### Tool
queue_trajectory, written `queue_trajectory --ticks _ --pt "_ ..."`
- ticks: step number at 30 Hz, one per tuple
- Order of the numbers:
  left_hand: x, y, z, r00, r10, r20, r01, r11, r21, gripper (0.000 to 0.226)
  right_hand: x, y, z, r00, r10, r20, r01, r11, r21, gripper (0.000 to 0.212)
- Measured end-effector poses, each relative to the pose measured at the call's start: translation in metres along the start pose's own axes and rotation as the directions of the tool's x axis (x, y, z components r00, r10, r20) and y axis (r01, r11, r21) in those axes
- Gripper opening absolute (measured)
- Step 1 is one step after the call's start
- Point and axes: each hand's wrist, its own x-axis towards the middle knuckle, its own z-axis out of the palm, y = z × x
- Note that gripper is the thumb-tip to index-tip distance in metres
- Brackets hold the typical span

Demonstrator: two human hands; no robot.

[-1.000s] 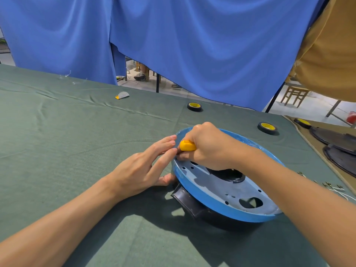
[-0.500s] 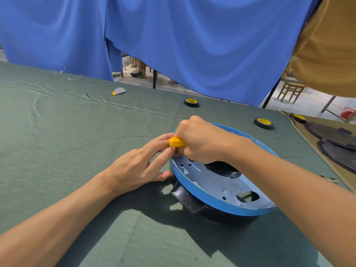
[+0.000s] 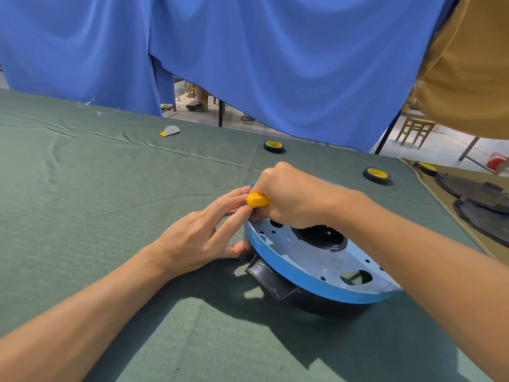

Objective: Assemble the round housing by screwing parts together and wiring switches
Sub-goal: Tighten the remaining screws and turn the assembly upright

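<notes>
Green cloth covers the table (image 3: 104,194), and the round housing (image 3: 304,256) sits on it right of centre, near the front edge, tilted so that its grey perforated face slants toward the camera. A bright blue band runs round its rim, a large dark round opening lies in the middle of the face, and a black part (image 3: 271,282) juts out underneath at the left. The right hand (image 3: 293,198) is clenched in a fist around a yellow tool handle (image 3: 257,200) above the housing's far left edge; the tool's tip is hidden under the fist. The left hand (image 3: 197,239) is released, with straight fingers reaching to the housing's left rim just beside the yellow handle and the thumb touching the lower edge of the blue band. Three black rolls of tape with yellow cores (image 3: 274,146) lie farther back and well apart from the housing. A small grey and yellow scrap (image 3: 170,131) lies at the back left. Dark round covers (image 3: 483,220) rest at the far right, and blue curtains (image 3: 275,64) hang behind.
</notes>
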Motion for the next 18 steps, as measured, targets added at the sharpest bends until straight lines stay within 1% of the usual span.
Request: queue_trajectory --ticks 6,8,11,14,16,18 --pt "-0.002 -0.002 0.002 1.000 -0.019 0.015 0.018 1.000 0.025 0.062 -0.002 0.001 0.002 1.000 0.021 -0.012 -0.021 0.999 0.024 0.023" --pt "-0.002 -0.003 0.003 1.000 -0.018 0.010 0.017 0.999 0.027 0.061 -0.003 0.003 -0.003 1.000 0.025 -0.009 -0.024 0.997 0.078 0.020" --pt "-0.003 -0.003 0.004 1.000 -0.014 -0.003 0.014 1.000 0.015 0.058 -0.005 0.002 -0.006 1.000 0.017 0.010 -0.018 0.991 0.131 0.026" --pt "-0.003 -0.004 0.004 1.000 -0.013 0.010 0.013 1.000 0.012 0.058 -0.004 0.000 0.001 1.000 0.017 0.001 -0.017 0.995 0.101 0.013" --pt "-0.004 -0.004 0.004 1.000 -0.017 0.017 0.017 1.000 0.006 0.060 -0.003 0.001 0.002 1.000 0.020 -0.006 -0.020 0.997 0.074 0.015" --pt "-0.004 -0.003 0.004 1.000 -0.026 0.015 0.027 0.999 -0.021 0.062 -0.004 0.001 0.001 1.000 0.019 -0.010 -0.018 0.996 0.091 0.019"
